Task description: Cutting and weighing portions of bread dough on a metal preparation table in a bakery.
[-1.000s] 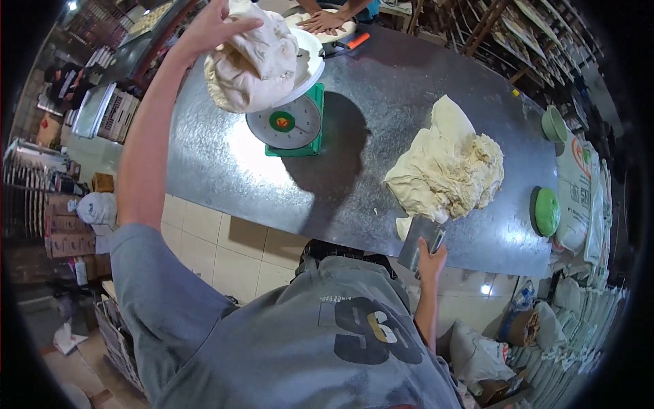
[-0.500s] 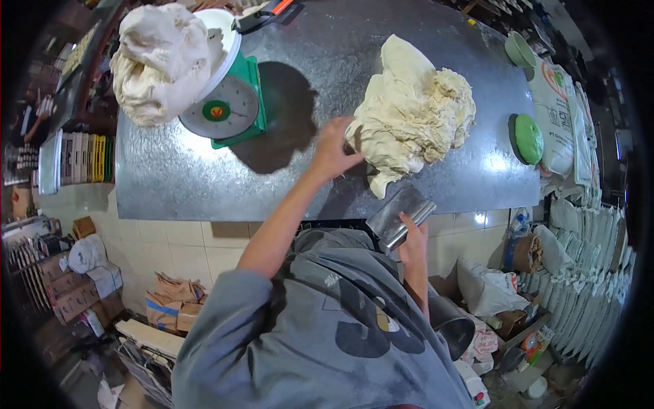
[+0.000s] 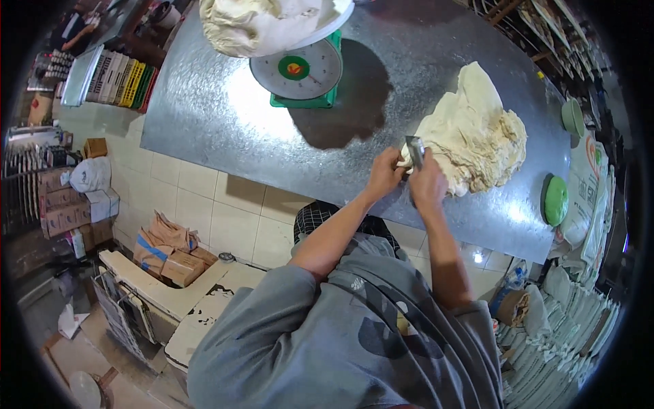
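A big mound of pale dough (image 3: 473, 136) lies on the metal worktable. My right hand (image 3: 428, 183) grips a metal dough scraper (image 3: 414, 151), which stands upright at the dough's near left edge. Close beside it, my left hand (image 3: 385, 174) has its fingers closed at the dough's edge, on a small bit of it. Farther left, a green dial scale (image 3: 304, 101) carries a white pan (image 3: 334, 20) heaped with more dough (image 3: 238, 26); the top of that heap runs out of the picture.
The metal worktable (image 3: 218, 129) stretches in front of me. On its right stand a green dough-like lump or lid (image 3: 556, 201) and a pale green bowl (image 3: 572, 117). White sacks (image 3: 579, 198) are stacked beyond that edge. Colored crates (image 3: 122, 78) stand at left, paper-wrapped parcels (image 3: 180, 266) on the floor.
My right hand has brought the scraper up from near my body to the dough's edge. My left hand has closed there beside it. The view has shifted, moving table and scale across the picture.
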{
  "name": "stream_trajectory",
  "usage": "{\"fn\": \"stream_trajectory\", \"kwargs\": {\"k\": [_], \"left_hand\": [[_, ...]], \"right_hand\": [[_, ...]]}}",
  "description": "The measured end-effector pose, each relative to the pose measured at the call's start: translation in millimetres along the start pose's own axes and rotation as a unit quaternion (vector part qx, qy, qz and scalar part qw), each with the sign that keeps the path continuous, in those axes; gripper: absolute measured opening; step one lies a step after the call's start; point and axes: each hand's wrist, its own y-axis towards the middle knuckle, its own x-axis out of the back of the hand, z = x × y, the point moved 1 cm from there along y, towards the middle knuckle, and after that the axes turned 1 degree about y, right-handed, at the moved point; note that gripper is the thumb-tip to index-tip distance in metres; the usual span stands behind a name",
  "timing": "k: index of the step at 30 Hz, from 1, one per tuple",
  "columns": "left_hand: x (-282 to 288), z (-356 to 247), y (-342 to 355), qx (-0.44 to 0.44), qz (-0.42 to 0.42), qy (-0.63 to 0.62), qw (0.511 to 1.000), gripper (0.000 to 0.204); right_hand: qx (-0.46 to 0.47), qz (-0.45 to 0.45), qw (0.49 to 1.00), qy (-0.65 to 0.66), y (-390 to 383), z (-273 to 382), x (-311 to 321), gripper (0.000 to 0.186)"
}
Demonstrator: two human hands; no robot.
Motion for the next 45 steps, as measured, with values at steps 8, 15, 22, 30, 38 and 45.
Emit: {"fn": "stream_trajectory", "kwargs": {"k": [8, 15, 22, 30, 38, 45], "left_hand": [[121, -68, -46, -0.035, 0.018, 0.029, 0.999, 0.022], [264, -273, 102, -0.234, -0.121, 0.201, 0.944, 0.069], [355, -319, 262, -0.323, -0.101, 0.434, 0.835, 0.040], [413, -296, 292, -0.398, -0.210, 0.624, 0.639, 0.037], [70, -131, 63, -0.081, 0.086, 0.066, 0.991, 0.040], [-23, -29, 49, -0.026, 0.061, 0.105, 0.992, 0.051]], "right_hand": [[-0.002, 0.033, 0.999, 0.026, 49, 20, -13, 0.033], [0.032, 0.025, 0.988, 0.148, -3, 10, -15, 0.034], [-0.036, 0.023, 0.975, 0.220, -67, -14, -25, 0.035], [-0.105, -0.018, 0.959, 0.263, -101, -42, -15, 0.033], [-0.122, -0.100, 0.970, 0.184, -57, -31, 58, 0.024], [0.009, -0.089, 0.996, 0.023, 26, -20, 52, 0.021]]}}
